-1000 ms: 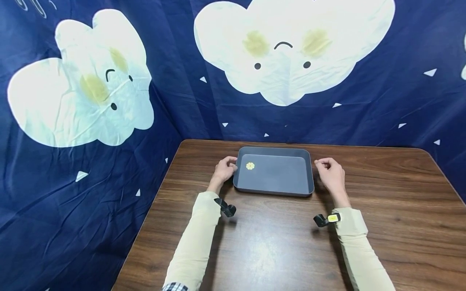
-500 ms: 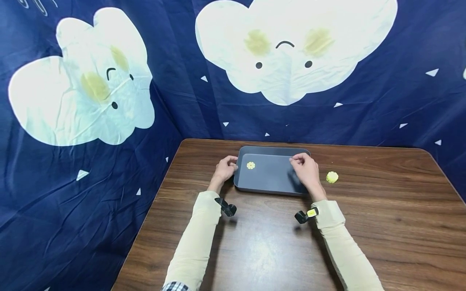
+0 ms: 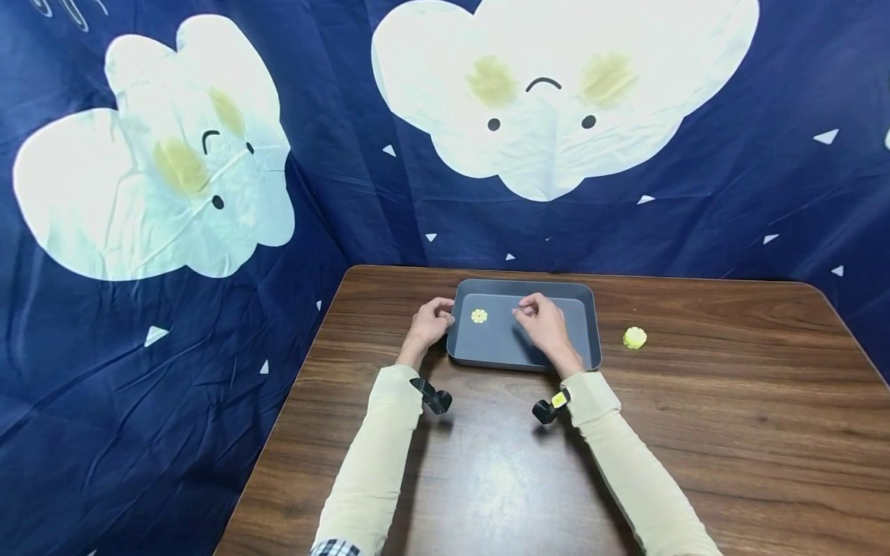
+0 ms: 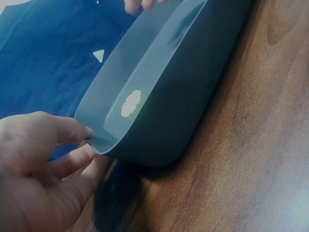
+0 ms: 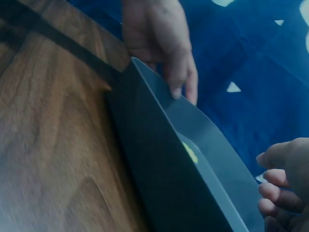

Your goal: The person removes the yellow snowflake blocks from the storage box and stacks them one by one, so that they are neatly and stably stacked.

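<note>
A dark grey rectangular tray (image 3: 511, 364) with raised walls sits on the wooden table. My left hand (image 3: 428, 324) pinches its left end, thumb and fingers on either side of the rim (image 4: 102, 151). Inside the tray at the left lies a small flat yellow flower-shaped piece (image 3: 479, 316). My right hand (image 3: 545, 326) hovers over the middle of the tray, fingers loosely bent, with nothing seen between them in the right wrist view. A second yellow piece with a scalloped edge (image 3: 635, 337) lies on the table to the right of the tray.
The wooden table (image 3: 730, 401) reaches back to a dark blue cloth (image 3: 389, 208) printed with white clouds, which also hangs along the left side. A black wrist camera (image 3: 436, 398) is strapped to the left forearm, another camera (image 3: 545, 411) to the right.
My right hand has moved left from beside the tray's right end to above its middle, uncovering the yellow piece on the table. The left hand and the tray have stayed put.
</note>
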The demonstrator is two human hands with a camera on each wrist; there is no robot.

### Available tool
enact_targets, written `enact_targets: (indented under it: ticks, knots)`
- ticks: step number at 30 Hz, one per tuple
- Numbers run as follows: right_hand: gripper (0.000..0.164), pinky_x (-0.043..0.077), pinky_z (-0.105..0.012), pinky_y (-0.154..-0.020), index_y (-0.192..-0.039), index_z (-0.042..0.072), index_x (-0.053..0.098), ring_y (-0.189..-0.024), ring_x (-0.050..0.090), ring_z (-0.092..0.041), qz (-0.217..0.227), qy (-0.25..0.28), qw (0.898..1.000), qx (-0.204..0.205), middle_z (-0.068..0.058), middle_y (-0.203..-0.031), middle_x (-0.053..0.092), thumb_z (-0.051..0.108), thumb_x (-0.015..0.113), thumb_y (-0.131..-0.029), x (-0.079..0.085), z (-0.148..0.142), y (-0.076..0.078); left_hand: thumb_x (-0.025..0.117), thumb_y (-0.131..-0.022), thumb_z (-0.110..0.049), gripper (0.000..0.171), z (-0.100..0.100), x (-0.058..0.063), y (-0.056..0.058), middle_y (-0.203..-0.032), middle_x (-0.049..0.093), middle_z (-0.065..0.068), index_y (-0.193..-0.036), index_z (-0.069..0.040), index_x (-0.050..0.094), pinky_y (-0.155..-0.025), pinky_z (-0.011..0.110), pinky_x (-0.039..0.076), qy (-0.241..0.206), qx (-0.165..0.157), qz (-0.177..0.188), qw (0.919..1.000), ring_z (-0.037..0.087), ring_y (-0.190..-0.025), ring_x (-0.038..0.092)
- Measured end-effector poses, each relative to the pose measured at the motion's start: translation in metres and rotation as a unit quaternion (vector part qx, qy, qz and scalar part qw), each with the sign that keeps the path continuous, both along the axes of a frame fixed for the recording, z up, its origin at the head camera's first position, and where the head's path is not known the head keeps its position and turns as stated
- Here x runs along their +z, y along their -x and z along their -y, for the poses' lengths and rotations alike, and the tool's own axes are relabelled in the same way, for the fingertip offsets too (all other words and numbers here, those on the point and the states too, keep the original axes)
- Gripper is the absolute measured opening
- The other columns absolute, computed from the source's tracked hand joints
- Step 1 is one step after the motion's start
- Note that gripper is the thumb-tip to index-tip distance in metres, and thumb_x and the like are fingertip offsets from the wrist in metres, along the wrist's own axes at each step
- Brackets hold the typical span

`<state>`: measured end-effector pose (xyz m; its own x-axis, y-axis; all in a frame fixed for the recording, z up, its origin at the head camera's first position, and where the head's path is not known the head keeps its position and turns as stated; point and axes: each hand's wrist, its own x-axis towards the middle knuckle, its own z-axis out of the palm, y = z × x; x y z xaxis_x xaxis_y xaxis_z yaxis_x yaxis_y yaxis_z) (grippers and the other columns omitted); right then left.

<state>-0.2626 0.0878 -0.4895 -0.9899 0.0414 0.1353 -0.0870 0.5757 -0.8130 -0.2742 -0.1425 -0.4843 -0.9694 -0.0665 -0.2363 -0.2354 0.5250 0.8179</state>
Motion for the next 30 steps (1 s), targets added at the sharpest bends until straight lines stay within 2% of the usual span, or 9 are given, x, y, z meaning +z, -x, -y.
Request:
enact_targets:
  ticks: [6, 15, 23, 27, 30]
  knots:
    - [0.023, 0.046, -0.041, -0.086, -0.101, 0.005, 0.063, -0.092, 0.062, -0.026, 0.02, -0.024, 0.999, 0.028, -0.01, -0.094, 0.068, 0.022, 0.069, -0.087, -0.003, 0.02, 0.004, 0.06, -0.091, -0.01, 0.039, 0.0, 0.0, 0.0, -0.11, 0.067, 0.009, -0.13, -0.017, 0.058, -0.09, 0.038, 0.049, -0.002, 0.0, 0.003, 1.0, 0.024, -0.102, 0.062]
    - [0.025, 0.046, -0.039, -0.087, -0.106, 0.01, 0.065, -0.092, 0.06, -0.023, 0.055, -0.074, 0.995, 0.04, -0.004, -0.096, 0.065, 0.025, 0.068, -0.086, -0.015, 0.039, 0.015, 0.06, -0.091, -0.01, 0.039, 0.0, -0.001, 0.001, -0.109, 0.067, 0.009, -0.129, -0.017, 0.059, -0.087, 0.035, 0.05, -0.006, 0.001, 0.001, 1.0, 0.022, -0.098, 0.063]
    - [0.031, 0.047, -0.042, -0.085, -0.113, 0.01, 0.065, -0.094, 0.059, -0.025, 0.07, -0.111, 0.99, 0.053, -0.006, -0.098, 0.062, 0.026, 0.068, -0.086, -0.018, 0.05, 0.022, 0.06, -0.09, -0.01, 0.038, 0.001, -0.003, 0.002, -0.108, 0.067, 0.009, -0.128, -0.016, 0.059, -0.086, 0.034, 0.051, -0.014, -0.002, 0.0, 0.9999, 0.021, -0.096, 0.063]
    - [0.036, 0.047, -0.042, -0.087, -0.12, 0.011, 0.064, -0.097, 0.059, -0.026, 0.077, -0.134, 0.986, 0.06, -0.008, -0.103, 0.062, 0.028, 0.067, -0.088, -0.018, 0.055, 0.025, 0.06, -0.09, -0.01, 0.039, 0.001, -0.003, 0.002, -0.109, 0.068, 0.01, -0.129, -0.015, 0.059, -0.087, 0.035, 0.051, -0.015, -0.004, -0.003, 0.9999, 0.022, -0.097, 0.063]
    - [0.04, 0.046, -0.044, -0.092, -0.126, 0.012, 0.062, -0.107, 0.057, -0.031, 0.076, -0.155, 0.983, 0.07, -0.012, -0.114, 0.062, 0.029, 0.066, -0.089, -0.019, 0.058, 0.027, 0.06, -0.09, -0.01, 0.039, 0.002, -0.003, 0.002, -0.109, 0.068, 0.01, -0.129, -0.015, 0.059, -0.088, 0.035, 0.051, -0.015, -0.004, -0.003, 0.9999, 0.022, -0.098, 0.063]
